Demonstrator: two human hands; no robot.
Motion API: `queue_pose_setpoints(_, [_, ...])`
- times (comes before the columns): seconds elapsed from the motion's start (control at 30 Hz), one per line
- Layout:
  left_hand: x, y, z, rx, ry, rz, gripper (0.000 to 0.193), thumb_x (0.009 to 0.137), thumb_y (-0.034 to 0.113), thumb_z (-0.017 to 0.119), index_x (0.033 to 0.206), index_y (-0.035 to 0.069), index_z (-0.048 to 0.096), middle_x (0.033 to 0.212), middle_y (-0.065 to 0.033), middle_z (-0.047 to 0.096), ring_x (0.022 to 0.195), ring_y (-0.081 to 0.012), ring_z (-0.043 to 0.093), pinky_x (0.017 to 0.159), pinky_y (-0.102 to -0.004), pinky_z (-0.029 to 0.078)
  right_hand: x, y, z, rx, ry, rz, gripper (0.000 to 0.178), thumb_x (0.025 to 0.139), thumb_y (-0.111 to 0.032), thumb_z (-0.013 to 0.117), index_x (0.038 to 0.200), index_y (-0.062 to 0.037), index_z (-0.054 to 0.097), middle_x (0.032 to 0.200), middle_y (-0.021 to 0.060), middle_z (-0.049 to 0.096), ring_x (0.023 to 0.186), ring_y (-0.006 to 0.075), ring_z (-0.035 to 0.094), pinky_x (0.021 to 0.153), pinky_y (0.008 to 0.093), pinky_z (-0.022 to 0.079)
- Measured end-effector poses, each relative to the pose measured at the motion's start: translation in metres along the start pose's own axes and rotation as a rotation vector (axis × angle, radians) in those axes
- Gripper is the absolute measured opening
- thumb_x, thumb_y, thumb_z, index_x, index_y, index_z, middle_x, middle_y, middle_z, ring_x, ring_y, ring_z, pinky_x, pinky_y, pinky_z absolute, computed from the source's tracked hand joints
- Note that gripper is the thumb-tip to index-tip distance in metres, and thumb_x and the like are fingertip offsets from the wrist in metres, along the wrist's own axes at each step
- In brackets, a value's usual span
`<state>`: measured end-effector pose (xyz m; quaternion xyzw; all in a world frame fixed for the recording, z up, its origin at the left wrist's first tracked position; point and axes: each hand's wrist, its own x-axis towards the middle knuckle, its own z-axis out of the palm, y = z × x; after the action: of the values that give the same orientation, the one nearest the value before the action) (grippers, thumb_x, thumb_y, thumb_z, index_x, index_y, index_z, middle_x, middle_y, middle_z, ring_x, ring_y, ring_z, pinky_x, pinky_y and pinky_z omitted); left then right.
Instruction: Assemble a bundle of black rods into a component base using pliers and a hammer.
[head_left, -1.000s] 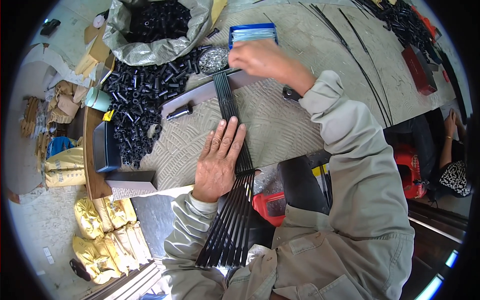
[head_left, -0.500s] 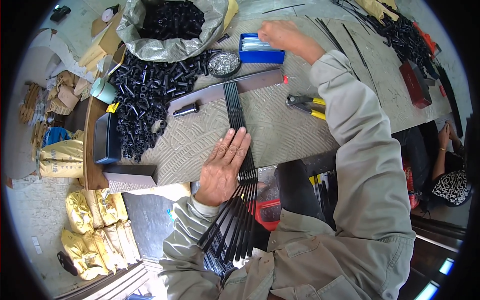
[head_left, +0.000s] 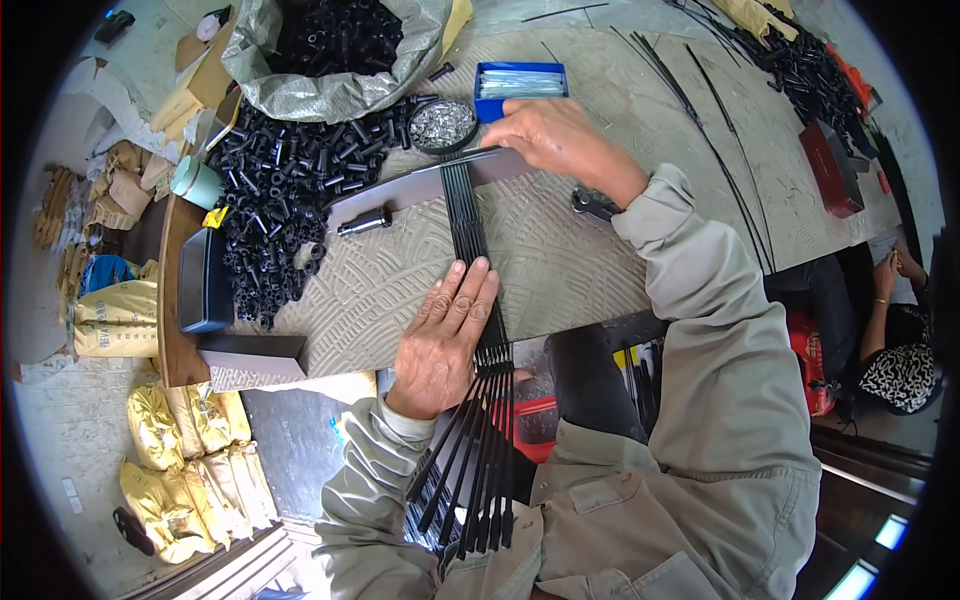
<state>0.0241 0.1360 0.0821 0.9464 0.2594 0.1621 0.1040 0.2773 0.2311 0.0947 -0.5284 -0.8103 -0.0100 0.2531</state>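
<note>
My left hand (head_left: pixel 440 340) lies flat, fingers stretched, pressing a row of thin black rods (head_left: pixel 465 215) to the table. Toward me the rods fan out past the table edge, with thicker black ends. Their far ends rest against a grey metal angle bar (head_left: pixel 400 195). My right hand (head_left: pixel 550 138) is at the bar's far edge, fingertips pinched just right of the rods' far ends; a thin pale sliver shows by them, too small to name. Beyond this hand stands a blue box (head_left: pixel 485 108) of thin pale strips. A round dish (head_left: pixel 443 128) of small shiny metal pieces sits beside the box.
Black tubular parts (head_left: pixel 290 190) are heaped at left, below a sack (head_left: pixel 300 97) full of more. One black tube (head_left: pixel 364 222) lies before the bar. Pliers (head_left: pixel 592 203) are partly under my right sleeve. Loose black rods (head_left: pixel 690 110) lie at right. Another person's hands (head_left: pixel 888 268) show far right.
My right hand has come from the blue box toward me and left, down to the bar near the rods' far ends. My left hand keeps pressing the rods. The right sleeve now covers the pliers' handles.
</note>
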Motion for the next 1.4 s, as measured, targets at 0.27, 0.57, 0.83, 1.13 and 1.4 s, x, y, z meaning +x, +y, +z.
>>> queue_pose_setpoints(0.27, [0.002,0.001,0.000,0.013,-0.005,0.009,0.089,0.064,0.056,0.063,0.126,-0.003,0.040,0.132,-0.0175,0.039,0.123,-0.0331,0.037,0.100,-0.0412,0.031,0.000,0.000,0.000,-0.001,-0.007,0.028,0.015,0.079,-0.011,0.054,0.082,-0.0186,0.067,0.079,0.0080,0.058,0.075,0.0292,0.058,0.063,0.0411,0.041])
queue_pose_setpoints(0.57, [0.001,0.001,0.003,0.015,-0.023,0.008,0.090,0.063,0.057,0.063,0.127,-0.003,0.040,0.133,-0.0178,0.038,0.124,-0.0336,0.036,0.101,-0.0415,0.031,-0.002,0.001,0.001,0.014,-0.005,-0.020,0.017,0.077,-0.009,0.052,0.082,-0.0174,0.066,0.077,0.0089,0.058,0.073,0.0299,0.058,0.060,0.0406,0.041])
queue_pose_setpoints(0.83, [0.002,-0.001,0.002,0.033,-0.026,0.005,0.090,0.064,0.059,0.061,0.127,-0.002,0.039,0.134,-0.0178,0.037,0.124,-0.0334,0.035,0.101,-0.0415,0.030,0.005,0.003,0.006,-0.011,0.007,-0.008,0.008,0.079,-0.013,0.056,0.084,-0.0133,0.063,0.074,0.0054,0.055,0.073,0.0270,0.057,0.061,0.0394,0.042])
queue_pose_setpoints(1.13, [0.002,0.002,0.001,0.064,-0.053,-0.002,0.091,0.065,0.060,0.060,0.128,-0.001,0.038,0.135,-0.0167,0.036,0.125,-0.0326,0.034,0.102,-0.0414,0.028,0.009,0.000,0.007,-0.001,-0.057,-0.037,0.006,0.079,-0.012,0.056,0.080,-0.0111,0.061,0.077,0.0051,0.056,0.074,0.0271,0.058,0.060,0.0395,0.041])
queue_pose_setpoints(1.4, [0.004,0.002,0.002,0.078,-0.062,-0.001,0.091,0.065,0.061,0.059,0.129,-0.001,0.037,0.135,-0.0152,0.035,0.126,-0.0322,0.033,0.102,-0.0413,0.028,0.012,0.000,0.026,0.042,0.122,-0.129,0.013,0.078,-0.006,0.052,0.091,-0.0082,0.054,0.072,0.0082,0.057,0.073,0.0288,0.058,0.062,0.0390,0.043])
